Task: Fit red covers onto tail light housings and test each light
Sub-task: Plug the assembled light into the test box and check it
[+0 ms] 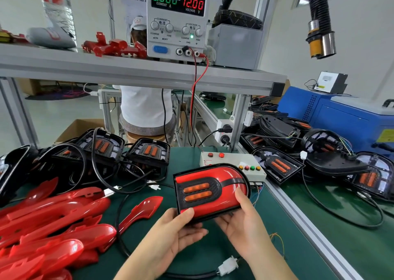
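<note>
Both my hands hold one tail light (pixel 211 191) with its red cover fitted, above the green mat. My left hand (pixel 170 235) grips its near left corner, thumb on the red cover. My right hand (pixel 243 220) grips its near right edge, thumb pressed on the cover. Two orange lenses sit in its black centre panel. The light's black cable runs down to a white connector (pixel 228 266) lying on the mat. Loose red covers (pixel 53 222) are heaped at the left. Bare black housings (pixel 102 149) stand behind them.
A white test box (pixel 232 162) with coloured buttons sits just behind the held light. The power supply (pixel 178 19) on the shelf reads 0.000 A and 12.00 V. More housings (pixel 277 164) with cables pile at the right, beyond an aluminium rail (pixel 302 220). A person sits behind the bench.
</note>
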